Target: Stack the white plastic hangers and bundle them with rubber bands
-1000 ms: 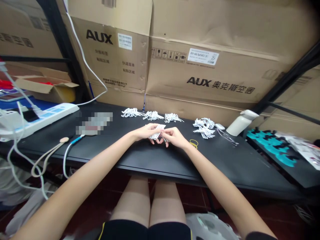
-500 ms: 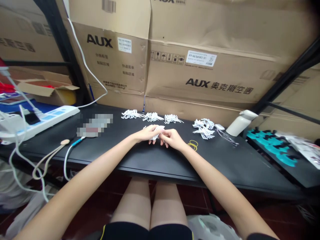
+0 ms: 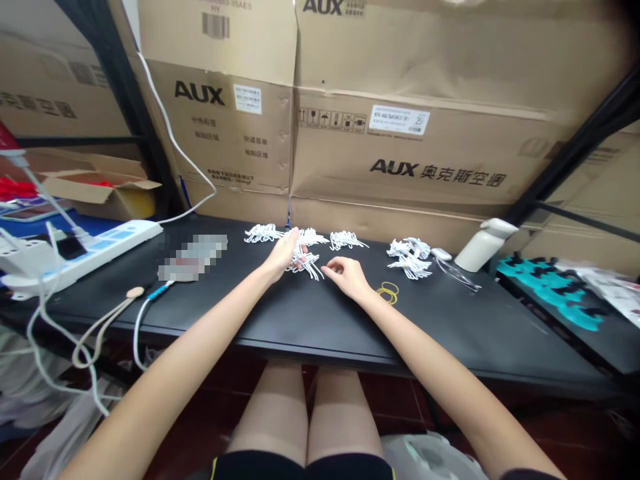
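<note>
My left hand (image 3: 283, 257) is closed around a bundle of thin white strands (image 3: 307, 263), whose loose ends fan out toward the right. Just right of those ends is my right hand (image 3: 345, 275), fingers curled and thumb close to the index finger; whether anything small sits in that pinch is hidden. Behind the hands, similar white bundles lie in a row: one at the left (image 3: 261, 233), one partly behind my left hand (image 3: 314, 237) and one farther right (image 3: 345, 240). Yellow rubber bands (image 3: 387, 293) lie on the black table beside my right wrist.
More white bundles (image 3: 410, 257) lie at the right, near glasses (image 3: 456, 275) and a white bottle (image 3: 485, 245). Teal items (image 3: 555, 293) sit at the far right. A power strip (image 3: 115, 243) and cables occupy the left. Large cardboard boxes (image 3: 400, 147) stand behind the table.
My hands have come apart. The left has tilted upward with the bundle, moving slightly left, while the right has drawn away to the right of the strands.
</note>
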